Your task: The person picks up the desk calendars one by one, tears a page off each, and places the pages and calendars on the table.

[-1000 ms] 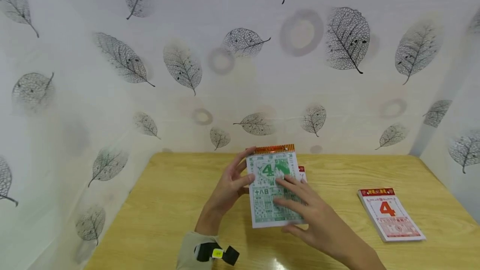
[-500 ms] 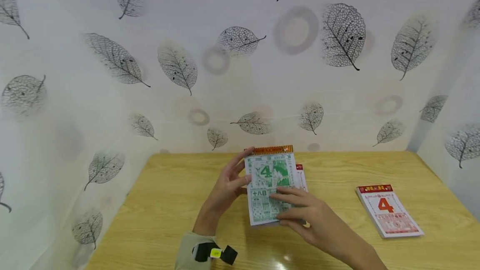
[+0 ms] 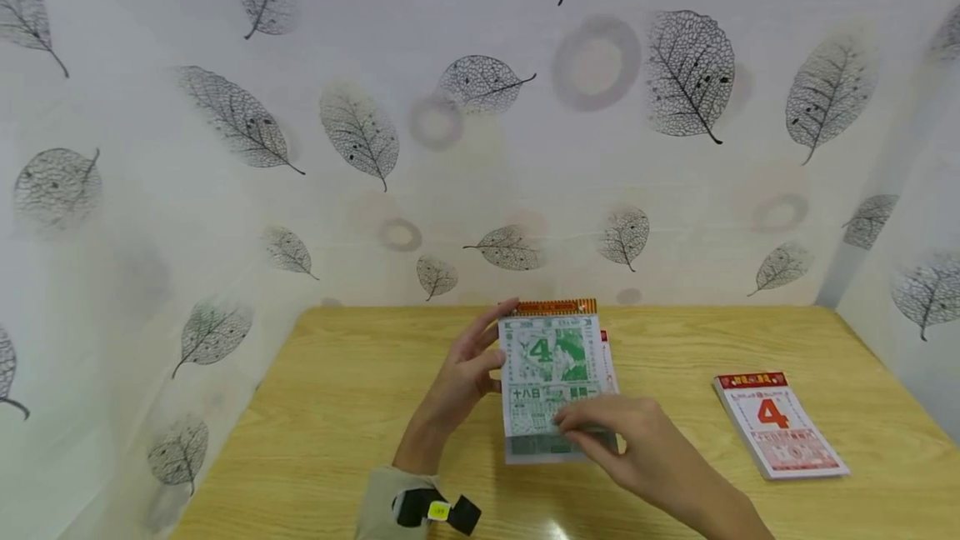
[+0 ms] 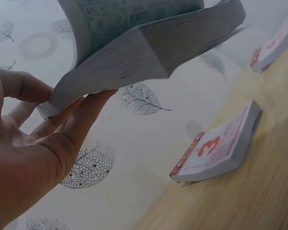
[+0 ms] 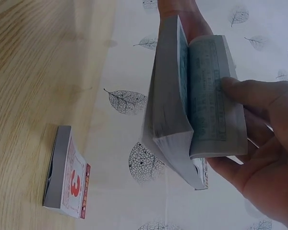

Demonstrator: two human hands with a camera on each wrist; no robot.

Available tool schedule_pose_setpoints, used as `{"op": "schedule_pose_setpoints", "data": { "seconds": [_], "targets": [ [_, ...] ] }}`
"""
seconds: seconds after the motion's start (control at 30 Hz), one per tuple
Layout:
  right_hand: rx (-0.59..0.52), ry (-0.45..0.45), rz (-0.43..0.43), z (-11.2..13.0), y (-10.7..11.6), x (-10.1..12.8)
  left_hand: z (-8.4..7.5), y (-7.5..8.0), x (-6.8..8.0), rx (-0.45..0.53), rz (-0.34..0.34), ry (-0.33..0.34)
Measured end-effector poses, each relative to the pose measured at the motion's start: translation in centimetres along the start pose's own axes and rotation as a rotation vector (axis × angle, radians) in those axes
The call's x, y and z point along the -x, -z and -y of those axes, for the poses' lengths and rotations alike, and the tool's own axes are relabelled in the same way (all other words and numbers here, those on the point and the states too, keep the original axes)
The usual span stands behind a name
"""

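Note:
A thick tear-off calendar pad (image 3: 553, 382) with a green "4" page and an orange top binding is held up above the wooden table (image 3: 337, 423). My left hand (image 3: 468, 361) grips its upper left edge, fingers behind it and thumb in front. My right hand (image 3: 607, 432) pinches the lower pages near the bottom edge, bending a bundle of pages (image 5: 213, 100) away from the rest of the block. In the left wrist view the pad (image 4: 149, 52) curves above my left fingers (image 4: 81, 115).
A calendar pad with a red "4" (image 3: 780, 425) lies on the table at the right. Another pad with a red "3" (image 4: 216, 146) lies on the table under the held one. Leaf-patterned walls enclose the table on three sides.
My right hand has slid down the page from the middle to the bottom edge and now pinches the lower pages. The pad has moved slightly right and lower.

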State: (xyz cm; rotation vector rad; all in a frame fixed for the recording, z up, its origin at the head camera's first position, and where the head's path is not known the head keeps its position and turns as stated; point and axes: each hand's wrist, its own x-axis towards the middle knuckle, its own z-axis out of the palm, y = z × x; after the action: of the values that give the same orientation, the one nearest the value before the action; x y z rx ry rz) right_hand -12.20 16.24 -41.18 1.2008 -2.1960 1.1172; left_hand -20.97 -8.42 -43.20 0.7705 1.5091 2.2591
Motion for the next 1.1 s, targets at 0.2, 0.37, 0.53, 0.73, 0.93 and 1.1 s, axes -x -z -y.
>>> {"op": "schedule_pose_setpoints", "data": {
  "seconds": [0.2, 0.37, 0.53, 0.73, 0.93, 1.1],
  "targets": [
    [-0.014, -0.057, 0.000, 0.3, 0.0, 0.0, 0.3, -0.3, 0.0, -0.051, 0.008, 0.023],
    [-0.015, -0.076, -0.025, 0.4, 0.0, -0.1, 0.2, -0.4, 0.0, -0.039, 0.009, 0.013],
    [-0.011, -0.083, -0.021, 0.5, 0.0, -0.2, 0.1, -0.5, -0.2, -0.027, 0.016, 0.002],
    [-0.099, -0.089, -0.011, 0.4, 0.0, -0.2, 0.0, -0.5, -0.2, -0.039, 0.020, 0.005],
    [-0.171, -0.133, -0.023, 0.8, 0.1, -0.2, 0.1, -0.6, 0.2, -0.020, 0.029, 0.014],
    [-0.015, -0.218, -0.014, 1.7, 0.7, -0.6, 0.0, -0.6, 0.2, -0.042, 0.027, 0.002]
  ]
}}
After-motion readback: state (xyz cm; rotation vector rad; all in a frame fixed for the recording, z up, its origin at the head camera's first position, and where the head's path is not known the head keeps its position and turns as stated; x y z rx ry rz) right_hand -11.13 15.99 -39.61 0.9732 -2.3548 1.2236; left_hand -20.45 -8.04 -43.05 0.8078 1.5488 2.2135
